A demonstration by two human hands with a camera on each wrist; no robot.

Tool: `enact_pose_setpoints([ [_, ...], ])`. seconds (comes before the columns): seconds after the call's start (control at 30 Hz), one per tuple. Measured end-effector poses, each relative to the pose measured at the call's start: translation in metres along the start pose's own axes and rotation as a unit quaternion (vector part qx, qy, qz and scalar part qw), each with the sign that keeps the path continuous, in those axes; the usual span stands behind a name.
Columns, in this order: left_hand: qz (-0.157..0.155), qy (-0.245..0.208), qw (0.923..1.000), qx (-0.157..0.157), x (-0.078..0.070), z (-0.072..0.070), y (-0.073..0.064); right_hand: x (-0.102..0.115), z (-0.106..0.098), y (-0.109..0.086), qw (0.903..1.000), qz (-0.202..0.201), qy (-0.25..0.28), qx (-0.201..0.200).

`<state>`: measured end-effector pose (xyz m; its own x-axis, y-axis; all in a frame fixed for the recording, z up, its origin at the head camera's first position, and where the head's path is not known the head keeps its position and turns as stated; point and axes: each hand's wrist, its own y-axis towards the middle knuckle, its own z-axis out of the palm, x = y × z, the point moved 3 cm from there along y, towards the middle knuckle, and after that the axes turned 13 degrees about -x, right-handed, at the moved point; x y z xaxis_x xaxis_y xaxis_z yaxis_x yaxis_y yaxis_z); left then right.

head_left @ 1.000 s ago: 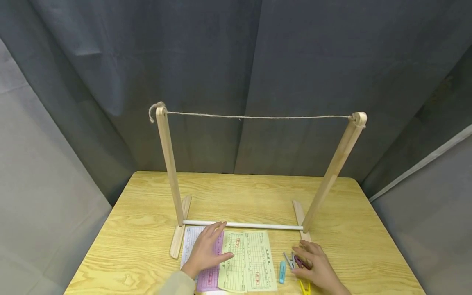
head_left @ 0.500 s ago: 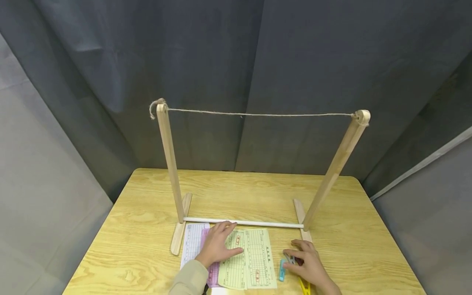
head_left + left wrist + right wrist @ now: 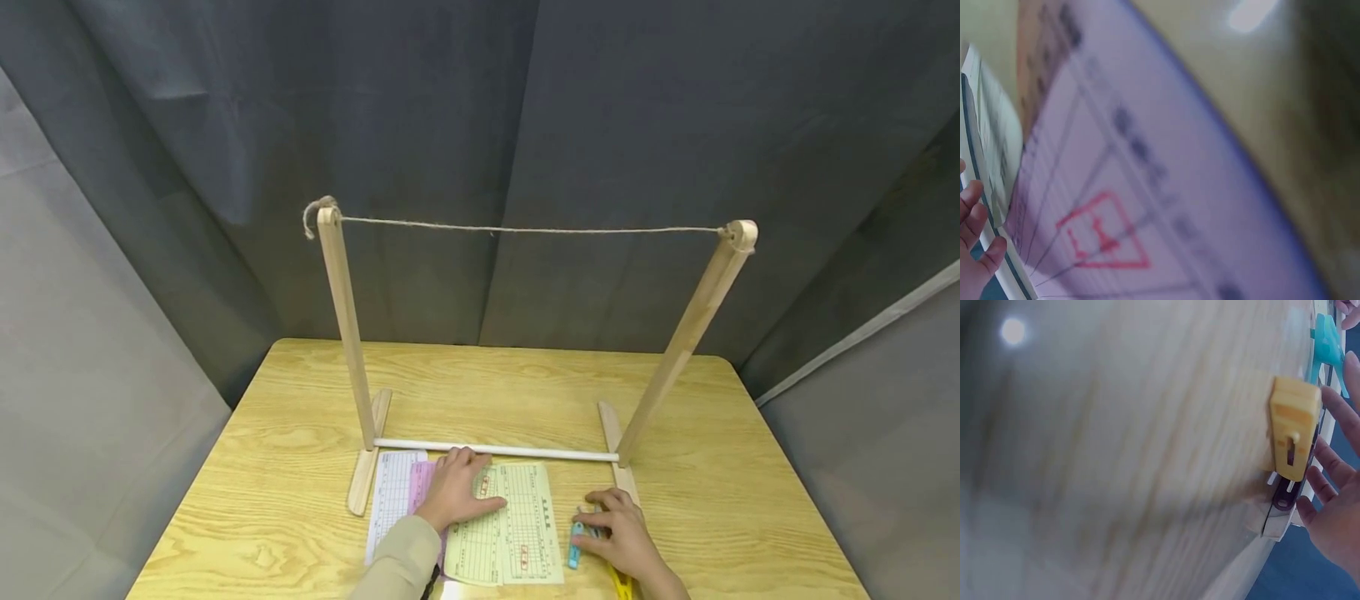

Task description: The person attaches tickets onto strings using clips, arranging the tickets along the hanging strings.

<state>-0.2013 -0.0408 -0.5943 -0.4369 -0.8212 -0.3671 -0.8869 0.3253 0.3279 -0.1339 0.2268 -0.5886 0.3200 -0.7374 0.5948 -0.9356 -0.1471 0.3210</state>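
My left hand (image 3: 456, 492) rests over the overlapping paper forms, its thumb spread across a pale green sheet (image 3: 525, 517). Partly under that hand and its sleeve lie a purple form (image 3: 422, 477) and a white form (image 3: 392, 500). To the right, my right hand (image 3: 621, 533) reaches down over a small group of clothespins, thumb and forefinger right at a light blue clothespin (image 3: 574, 557). A yellow clothespin (image 3: 1295, 419) and a dark maroon one (image 3: 1282, 499) show beside its loosely bent fingers in the right wrist view. The purple form's red stamp (image 3: 1104, 231) fills the left wrist view.
A wooden stand with a left post (image 3: 345, 325), a right post (image 3: 686, 342) and a white crossbar (image 3: 540, 452) stands on the wood-grain table (image 3: 480, 383). Twine (image 3: 525, 230) runs between the post tops. Grey curtains (image 3: 390, 150) hang behind.
My left hand has slid right across the forms, from the purple sheet toward the green ones. My right hand has shifted slightly left, and its thumb and forefinger now overlap the light blue clothespin.
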Motion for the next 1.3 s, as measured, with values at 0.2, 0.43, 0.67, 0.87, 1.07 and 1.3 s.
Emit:
enact_pose_setpoints([
  [0.2,-0.008,0.019,0.9997,0.010,0.000,0.007,0.004,0.000,0.001,0.001,0.9998,-0.009,0.009,-0.014],
  [0.43,-0.001,0.047,0.9985,0.030,0.000,0.016,0.004,0.003,-0.002,0.000,0.9978,-0.013,0.054,-0.035],
  [0.67,-0.010,0.047,0.9974,0.054,-0.003,0.018,0.004,0.004,-0.003,0.001,0.9908,0.055,0.122,-0.020],
  [0.87,-0.007,0.034,0.9984,0.045,-0.005,0.017,0.005,0.003,-0.004,0.003,0.9768,0.141,0.161,-0.006],
  [1.07,-0.002,0.010,0.9994,0.033,-0.006,0.016,0.005,0.005,-0.005,0.004,0.9702,0.118,0.211,-0.015],
  [1.3,-0.006,-0.025,0.9994,0.023,-0.007,0.013,0.004,0.004,-0.004,0.005,0.9545,0.169,0.241,-0.044],
])
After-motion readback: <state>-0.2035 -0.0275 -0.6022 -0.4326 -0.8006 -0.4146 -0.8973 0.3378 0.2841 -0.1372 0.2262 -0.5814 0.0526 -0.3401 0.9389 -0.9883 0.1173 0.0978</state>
